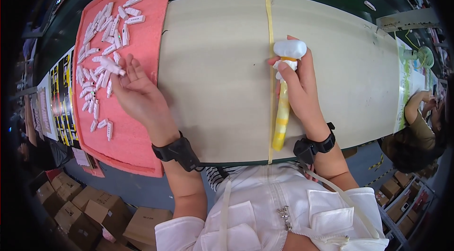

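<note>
My left hand (142, 94) is over the pink mat, palm turned up, with a small white plastic piece (112, 65) pinched at the fingertips. Many similar white pieces (109, 48) lie scattered on the mat beneath and around it. In my right hand (305, 85) is a mallet (289, 49) with a rounded white head, gripped high on the handle just below the head. Yellow and clear tape covers its handle (282, 118), which points down toward me. Something white shows between the right thumb and fingers; whether it belongs to the mallet I cannot tell.
The pink mat (142, 149) covers the table's left side, beside a beige board (213, 62) crossed by a yellow tape strip (270, 14). A small green fan (425, 57) stands at the right. Cardboard boxes (104, 208) sit on the floor; another person (421, 123) is at the right.
</note>
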Available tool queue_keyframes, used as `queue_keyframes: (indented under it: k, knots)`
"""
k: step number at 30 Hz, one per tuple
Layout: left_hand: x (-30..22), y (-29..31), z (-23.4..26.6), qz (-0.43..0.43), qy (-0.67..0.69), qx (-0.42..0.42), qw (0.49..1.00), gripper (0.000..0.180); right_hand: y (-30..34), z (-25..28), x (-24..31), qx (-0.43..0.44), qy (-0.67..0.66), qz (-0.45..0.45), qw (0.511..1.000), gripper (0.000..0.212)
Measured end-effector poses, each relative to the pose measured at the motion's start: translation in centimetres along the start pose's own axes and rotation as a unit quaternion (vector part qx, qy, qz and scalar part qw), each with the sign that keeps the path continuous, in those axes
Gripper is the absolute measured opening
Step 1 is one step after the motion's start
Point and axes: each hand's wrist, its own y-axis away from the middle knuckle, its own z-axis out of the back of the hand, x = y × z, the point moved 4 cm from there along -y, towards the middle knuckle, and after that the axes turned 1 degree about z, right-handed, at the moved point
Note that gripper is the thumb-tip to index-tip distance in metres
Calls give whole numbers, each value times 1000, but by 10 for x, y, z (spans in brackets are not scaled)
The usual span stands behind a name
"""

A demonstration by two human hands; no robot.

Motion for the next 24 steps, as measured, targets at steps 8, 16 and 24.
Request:
queue_keyframes:
  k: [8, 16, 24]
  knots:
    - [25, 30, -25, 42, -232, 216, 948, 25, -4, 2, -11, -15, 59, 91, 994, 65]
    - [56, 98, -59, -184, -489, 511, 682, 27, -4, 0, -5, -19, 36, 67, 997, 67]
    - [50, 108, -65, -209, -545, 552, 595, 28, -2, 3, -3, -5, 43, 53, 998, 64]
